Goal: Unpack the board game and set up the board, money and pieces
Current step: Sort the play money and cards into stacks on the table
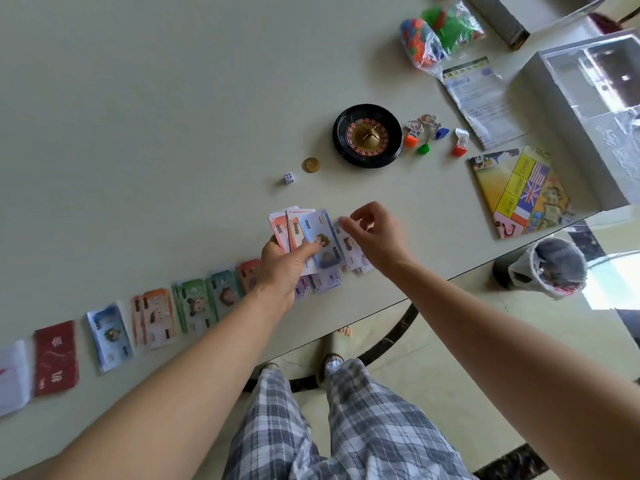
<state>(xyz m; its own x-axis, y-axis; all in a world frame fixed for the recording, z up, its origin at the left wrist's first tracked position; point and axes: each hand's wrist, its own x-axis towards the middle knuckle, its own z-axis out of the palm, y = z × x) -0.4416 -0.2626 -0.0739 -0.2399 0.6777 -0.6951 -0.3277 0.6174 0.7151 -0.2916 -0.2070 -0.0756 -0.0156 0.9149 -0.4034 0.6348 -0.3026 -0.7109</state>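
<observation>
Paper notes [317,230] clamped in my left fingers [309,251]; right fingers [349,226] curled, grip unclear; one die [288,178], one coin [311,165] at twelve.

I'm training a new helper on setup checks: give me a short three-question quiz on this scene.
1. True or false: the board lies unfolded.
2. Which hand holds the fanned notes?
3. What lies between the die and the wheel? A coin, B pawn, C bag.
Key: 1 false, it is folded. 2 the left hand. 3 A.
</observation>
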